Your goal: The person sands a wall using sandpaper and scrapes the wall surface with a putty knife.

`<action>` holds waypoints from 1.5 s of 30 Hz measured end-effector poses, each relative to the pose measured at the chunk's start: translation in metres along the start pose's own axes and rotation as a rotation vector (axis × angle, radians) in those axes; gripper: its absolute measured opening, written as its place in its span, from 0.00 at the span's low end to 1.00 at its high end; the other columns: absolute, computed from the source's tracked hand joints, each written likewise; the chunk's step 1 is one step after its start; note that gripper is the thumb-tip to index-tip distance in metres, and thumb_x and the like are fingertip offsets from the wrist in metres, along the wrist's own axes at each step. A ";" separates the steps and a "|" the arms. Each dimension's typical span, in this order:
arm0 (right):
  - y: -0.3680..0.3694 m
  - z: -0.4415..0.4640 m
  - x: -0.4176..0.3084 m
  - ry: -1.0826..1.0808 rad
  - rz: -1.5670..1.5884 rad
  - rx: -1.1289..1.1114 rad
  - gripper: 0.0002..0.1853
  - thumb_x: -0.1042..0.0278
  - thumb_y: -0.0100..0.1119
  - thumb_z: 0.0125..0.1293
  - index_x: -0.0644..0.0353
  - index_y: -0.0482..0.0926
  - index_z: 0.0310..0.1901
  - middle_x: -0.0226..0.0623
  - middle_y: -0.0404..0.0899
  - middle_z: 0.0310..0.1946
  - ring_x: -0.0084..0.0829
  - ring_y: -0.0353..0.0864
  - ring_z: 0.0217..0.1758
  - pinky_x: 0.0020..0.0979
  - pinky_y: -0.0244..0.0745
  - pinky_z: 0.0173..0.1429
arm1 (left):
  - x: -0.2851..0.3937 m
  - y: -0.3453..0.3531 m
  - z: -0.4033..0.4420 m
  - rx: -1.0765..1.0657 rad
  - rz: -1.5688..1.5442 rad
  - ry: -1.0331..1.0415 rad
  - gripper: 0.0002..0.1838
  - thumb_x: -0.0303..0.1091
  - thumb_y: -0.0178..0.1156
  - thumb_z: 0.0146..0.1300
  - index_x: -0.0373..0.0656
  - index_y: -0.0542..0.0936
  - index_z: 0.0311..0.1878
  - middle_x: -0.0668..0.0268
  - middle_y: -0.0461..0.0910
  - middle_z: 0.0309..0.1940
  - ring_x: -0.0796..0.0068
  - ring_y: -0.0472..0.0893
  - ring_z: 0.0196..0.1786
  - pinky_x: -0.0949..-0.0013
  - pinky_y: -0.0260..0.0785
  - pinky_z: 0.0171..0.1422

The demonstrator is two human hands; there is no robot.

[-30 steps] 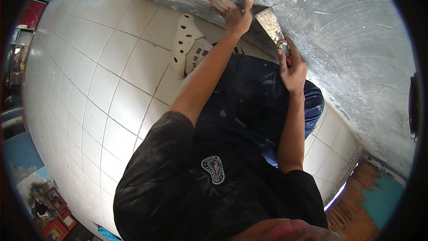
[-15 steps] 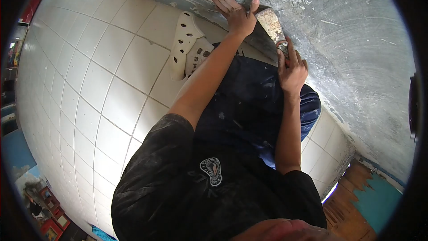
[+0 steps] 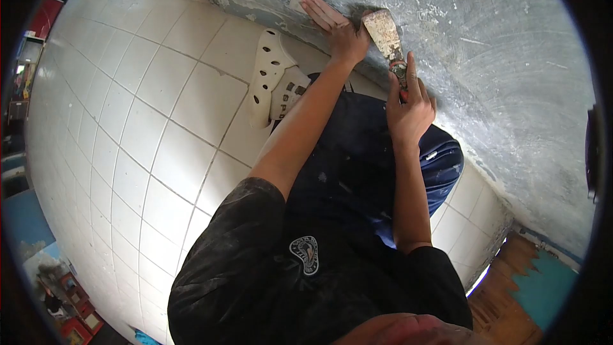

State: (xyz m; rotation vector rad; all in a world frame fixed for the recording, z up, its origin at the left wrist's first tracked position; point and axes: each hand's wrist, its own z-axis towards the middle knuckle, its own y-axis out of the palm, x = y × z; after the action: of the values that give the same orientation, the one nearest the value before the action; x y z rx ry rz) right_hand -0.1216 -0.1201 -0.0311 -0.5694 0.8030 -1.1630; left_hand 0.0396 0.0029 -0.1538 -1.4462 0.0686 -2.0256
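Note:
My left hand (image 3: 348, 41) lies against the grey wall (image 3: 485, 70) low down, fingers stretched flat and close together. Beside its fingertips is a small pale patch or flat piece (image 3: 296, 2); I cannot make out which. My right hand (image 3: 410, 112) grips a scraper (image 3: 384, 33) by its red and dark handle, with the index finger extended along it. The scraper's worn, rust-spotted blade points up and left, its corner close to my left thumb, which is partly hidden. Whether the blade touches the wall is unclear.
White floor tiles (image 3: 159, 108) spread to the left. A cream clog (image 3: 264, 76) is on a foot beside my left forearm. Dark blue trousers (image 3: 357, 147) show between my arms. At the lower right is a brown and teal surface (image 3: 543, 287); framed items (image 3: 75, 291) appear at the lower left.
My right hand and the scraper have shifted slightly left, and the blade sits closer to my left hand. My left thumb, raised before, is now lower beside the blade. The view has shifted slightly.

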 end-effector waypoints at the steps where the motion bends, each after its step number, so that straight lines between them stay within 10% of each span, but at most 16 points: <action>1: 0.001 0.000 -0.001 0.007 -0.010 0.012 0.30 0.58 0.70 0.63 0.47 0.76 0.68 0.28 0.80 0.24 0.29 0.76 0.20 0.31 0.62 0.32 | 0.001 -0.001 -0.001 -0.011 0.006 0.005 0.62 0.69 0.47 0.68 0.18 0.29 0.72 0.30 0.18 0.75 0.34 0.19 0.79 0.36 0.22 0.80; 7: -0.003 0.000 0.001 0.022 0.010 0.024 0.30 0.57 0.69 0.63 0.45 0.76 0.68 0.29 0.81 0.25 0.29 0.77 0.21 0.31 0.62 0.32 | -0.019 0.011 -0.004 -0.058 0.145 0.033 0.60 0.67 0.48 0.69 0.16 0.32 0.71 0.29 0.19 0.75 0.34 0.20 0.79 0.36 0.24 0.80; 9: -0.002 0.004 0.001 0.016 0.014 0.017 0.30 0.56 0.69 0.63 0.45 0.76 0.68 0.29 0.81 0.26 0.29 0.77 0.21 0.31 0.63 0.33 | -0.059 0.044 -0.003 0.086 0.770 0.216 0.60 0.67 0.48 0.69 0.15 0.33 0.71 0.29 0.19 0.75 0.34 0.20 0.79 0.36 0.25 0.80; 13: -0.004 0.008 -0.013 0.022 0.009 0.023 0.28 0.55 0.69 0.63 0.45 0.79 0.65 0.29 0.81 0.25 0.31 0.77 0.22 0.33 0.64 0.32 | -0.022 0.002 -0.005 -0.424 -0.144 -0.011 0.53 0.63 0.48 0.71 0.11 0.53 0.70 0.23 0.28 0.75 0.28 0.26 0.79 0.34 0.24 0.80; 19: -0.018 0.005 0.000 0.123 0.009 -0.080 0.26 0.55 0.68 0.63 0.45 0.80 0.64 0.29 0.81 0.24 0.31 0.78 0.22 0.33 0.65 0.33 | 0.002 -0.009 0.002 -0.361 0.068 -0.178 0.37 0.53 0.47 0.73 0.24 0.70 0.66 0.23 0.66 0.63 0.26 0.61 0.71 0.34 0.47 0.75; 23: -0.017 0.004 0.005 0.135 0.055 -0.019 0.27 0.54 0.69 0.63 0.42 0.80 0.64 0.31 0.82 0.25 0.34 0.79 0.23 0.34 0.67 0.33 | -0.021 0.000 -0.003 -0.203 0.248 0.170 0.23 0.43 0.52 0.71 0.44 0.73 0.65 0.45 0.83 0.41 0.38 0.80 0.45 0.39 0.67 0.53; 25: -0.016 0.003 0.013 0.063 0.158 -0.024 0.27 0.53 0.68 0.63 0.42 0.79 0.65 0.34 0.82 0.24 0.37 0.80 0.24 0.36 0.71 0.34 | -0.012 -0.012 -0.002 -0.157 0.289 0.403 0.29 0.46 0.50 0.71 0.33 0.72 0.66 0.37 0.82 0.43 0.35 0.80 0.48 0.41 0.67 0.56; 27: -0.022 0.001 0.022 0.123 0.198 -0.079 0.27 0.52 0.66 0.65 0.43 0.77 0.66 0.38 0.84 0.27 0.41 0.82 0.27 0.40 0.75 0.38 | 0.003 -0.015 0.005 -0.426 0.217 0.150 0.41 0.54 0.51 0.71 0.28 0.59 0.74 0.32 0.73 0.60 0.35 0.72 0.64 0.39 0.60 0.68; 29: -0.024 -0.007 0.043 0.022 0.252 -0.320 0.27 0.50 0.64 0.66 0.43 0.78 0.66 0.40 0.85 0.31 0.46 0.84 0.30 0.43 0.78 0.42 | 0.004 0.000 0.003 0.415 0.178 0.276 0.55 0.63 0.48 0.71 0.22 0.37 0.77 0.28 0.42 0.76 0.33 0.44 0.80 0.36 0.38 0.79; 30: -0.036 -0.005 0.047 0.149 0.276 -0.529 0.26 0.47 0.62 0.67 0.45 0.79 0.64 0.46 0.86 0.38 0.50 0.86 0.41 0.45 0.79 0.51 | -0.001 -0.008 0.011 0.219 0.135 0.212 0.62 0.68 0.46 0.70 0.20 0.23 0.73 0.31 0.16 0.75 0.34 0.17 0.78 0.36 0.19 0.79; 35: -0.033 -0.017 0.081 0.295 0.481 -0.651 0.25 0.45 0.62 0.66 0.49 0.82 0.60 0.51 0.84 0.50 0.51 0.80 0.59 0.47 0.72 0.65 | 0.034 -0.027 -0.004 0.052 0.072 0.105 0.63 0.68 0.44 0.70 0.17 0.19 0.70 0.29 0.13 0.74 0.36 0.16 0.78 0.37 0.17 0.79; 38: -0.028 -0.019 0.086 0.309 0.486 -0.660 0.26 0.43 0.63 0.65 0.49 0.82 0.60 0.50 0.85 0.49 0.51 0.81 0.57 0.46 0.72 0.65 | 0.044 -0.029 -0.014 0.118 0.136 0.417 0.63 0.72 0.47 0.67 0.18 0.35 0.74 0.29 0.29 0.76 0.34 0.26 0.80 0.33 0.22 0.79; 40: -0.032 -0.017 0.085 0.274 0.433 -0.660 0.27 0.46 0.64 0.65 0.57 0.82 0.59 0.51 0.85 0.50 0.50 0.82 0.57 0.43 0.73 0.63 | 0.055 -0.042 -0.013 -0.317 0.648 0.930 0.60 0.76 0.52 0.60 0.22 0.56 0.73 0.32 0.50 0.74 0.30 0.39 0.79 0.28 0.29 0.77; 43: -0.035 -0.018 0.081 0.306 0.366 -0.686 0.27 0.43 0.63 0.64 0.53 0.83 0.58 0.50 0.85 0.49 0.50 0.81 0.58 0.45 0.73 0.64 | 0.045 -0.032 -0.007 -0.145 0.720 1.260 0.58 0.77 0.55 0.57 0.23 0.65 0.67 0.35 0.55 0.72 0.34 0.49 0.77 0.21 0.33 0.74; 45: -0.039 -0.019 0.084 0.340 0.383 -0.706 0.26 0.44 0.63 0.64 0.53 0.83 0.57 0.50 0.85 0.50 0.50 0.81 0.58 0.45 0.74 0.64 | 0.039 -0.027 -0.005 0.041 0.651 0.993 0.60 0.76 0.51 0.61 0.26 0.53 0.75 0.40 0.45 0.78 0.38 0.44 0.81 0.28 0.32 0.78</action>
State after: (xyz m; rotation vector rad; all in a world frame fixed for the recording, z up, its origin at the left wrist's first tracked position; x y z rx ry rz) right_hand -0.1438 -0.2115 -0.0342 -0.7561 1.5657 -0.6044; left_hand 0.0157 0.0020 -0.1128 -0.1968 0.7862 -1.9305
